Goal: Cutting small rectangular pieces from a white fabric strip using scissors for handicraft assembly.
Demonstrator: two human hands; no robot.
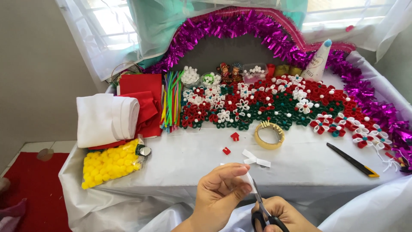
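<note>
Left hand (223, 189) pinching one white strip (249, 178), right hand (281, 215) gripping one pair of scissors (262, 206) (blades slightly apart)

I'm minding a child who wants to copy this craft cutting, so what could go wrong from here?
1. The scissors in the right hand cut a small white strip pinched by the left hand; the fingertips sit right beside the blades and could be nicked.
2. The utility knife lies loose near the table's front edge; a sleeve could knock it off.
3. Small red pieces could scatter or be lost.
</note>
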